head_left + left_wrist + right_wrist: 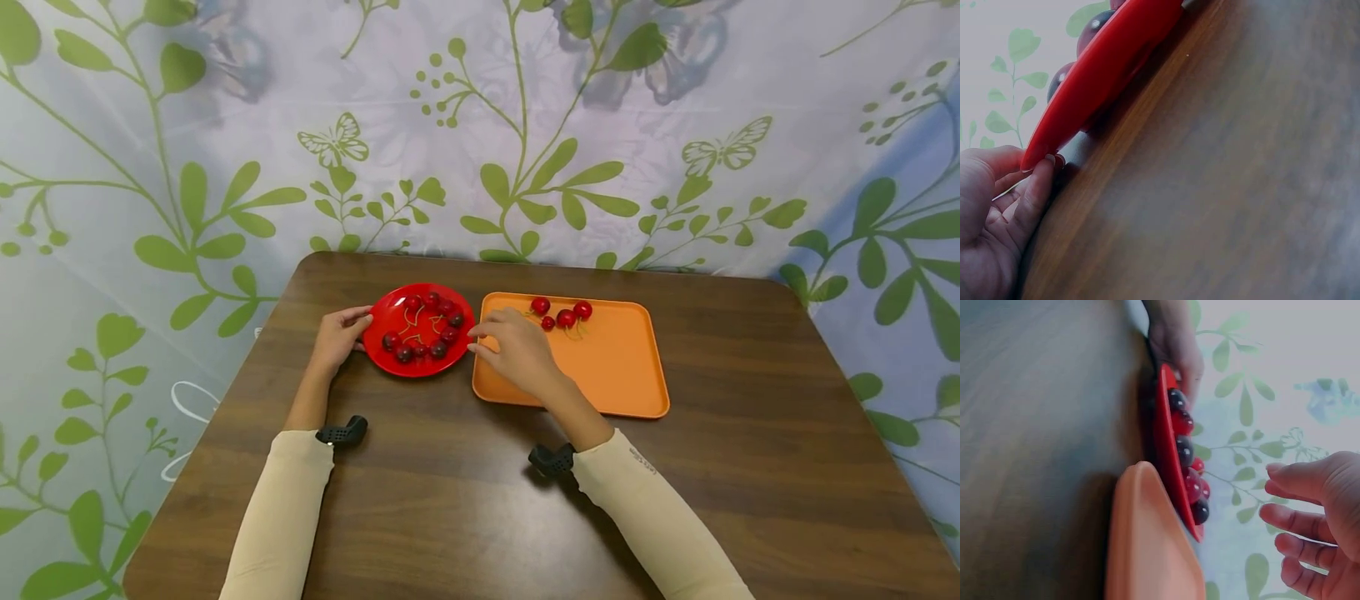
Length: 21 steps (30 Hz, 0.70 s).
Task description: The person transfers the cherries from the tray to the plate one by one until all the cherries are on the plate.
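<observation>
My left hand [337,340] grips the left rim of a red plate [420,370], thumb on one side and fingers on the other. In the left wrist view, that side of the plate [1100,69] looks raised off the table. Dark and bright red cherries [438,349] with stems form a ring on the plate. My right hand [522,350] hovers over the left part of an orange tray [611,367], near the plate's right rim. In the right wrist view the fingers [1300,551] are spread and bent slightly, holding nothing. Several cherries [566,318] lie at the tray's far side.
The brown wooden table [450,483] has rounded far corners. Behind it hangs a pale cloth [420,150] printed with green leaves and butterflies. The tray stands just right of the plate. Each wrist wears a black device.
</observation>
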Tool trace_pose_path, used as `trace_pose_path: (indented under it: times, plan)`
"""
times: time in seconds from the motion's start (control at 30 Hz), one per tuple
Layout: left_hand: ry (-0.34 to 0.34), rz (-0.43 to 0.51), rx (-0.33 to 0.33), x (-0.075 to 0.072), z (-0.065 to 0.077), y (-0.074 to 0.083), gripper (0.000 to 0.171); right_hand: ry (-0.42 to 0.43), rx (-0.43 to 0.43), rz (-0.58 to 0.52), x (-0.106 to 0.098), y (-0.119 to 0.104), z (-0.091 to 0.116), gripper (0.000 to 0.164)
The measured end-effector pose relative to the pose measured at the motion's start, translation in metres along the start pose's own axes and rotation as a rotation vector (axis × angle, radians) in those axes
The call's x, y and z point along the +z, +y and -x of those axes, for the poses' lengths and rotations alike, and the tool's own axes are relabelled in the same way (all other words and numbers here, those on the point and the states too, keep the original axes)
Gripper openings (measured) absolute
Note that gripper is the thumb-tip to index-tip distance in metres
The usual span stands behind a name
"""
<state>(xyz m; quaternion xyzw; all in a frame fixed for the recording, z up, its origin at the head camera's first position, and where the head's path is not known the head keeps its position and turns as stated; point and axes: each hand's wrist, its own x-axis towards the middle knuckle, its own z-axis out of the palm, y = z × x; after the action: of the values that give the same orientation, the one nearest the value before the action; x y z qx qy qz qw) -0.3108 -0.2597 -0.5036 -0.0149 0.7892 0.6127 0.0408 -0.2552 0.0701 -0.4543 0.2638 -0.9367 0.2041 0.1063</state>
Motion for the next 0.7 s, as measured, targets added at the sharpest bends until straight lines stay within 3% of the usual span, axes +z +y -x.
trace_pose_path:
  times: [0.27,0.53,0.7]
  plan:
    - [0.014,0.003,0.008,-0.005,0.005,-0.003,0.036,-0.130,-0.041,-0.002,0.030,-0.027,-0.013,0.025]
    - [0.004,-0.019,0.011,-0.002,0.003,0.001,0.037,-0.119,0.023,0.031,0.051,-0.038,-0.042,0.022]
    - [-0.003,-0.006,0.011,-0.001,0.000,0.001,0.036,-0.154,0.027,0.045,0.060,-0.038,-0.053,0.021]
